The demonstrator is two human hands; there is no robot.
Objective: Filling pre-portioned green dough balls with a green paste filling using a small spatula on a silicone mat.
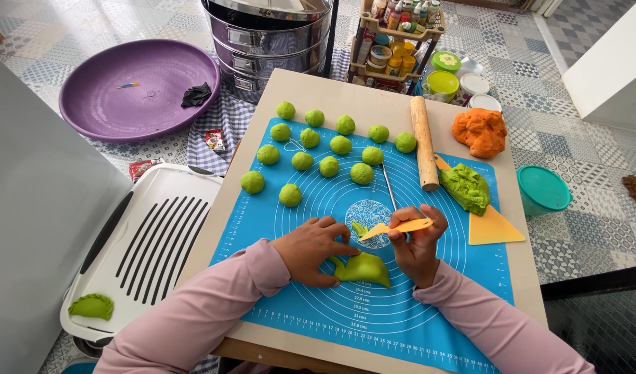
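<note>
A folded green dough piece (365, 269) is seen lying on the blue silicone mat (297, 305), near the mat's front middle, just below the printed centre circle. The left hand (312, 249) is laid flat beside it; its fingers (332, 225) are spread and uncurled, gripping nothing, with the thumb touching the dough's left end. The right hand (418, 244) is positioned just right of the dough. Its fingers are closed around a small yellow-orange plastic cutter (395, 228), which is held level, its tip pointing left above a small green dough scrap (359, 228).

The mat is spread on a light wooden bench (345, 93). Fourteen green dough balls (329, 166) are set out in loose rows on the far half of the mat and on the board just beyond it. A wooden rolling pin (424, 142) is laid lengthwise to the right of the balls, and a thin metal rod (388, 185) lies next to it. A lump of green dough (465, 187) rests on the mat's right part, partly on a yellow scraper (494, 228). An orange dough lump (480, 131) sits at the far right corner.

On a white slotted tray (151, 235) to the left, one finished green crimped dumpling (91, 306) is noted.
</note>
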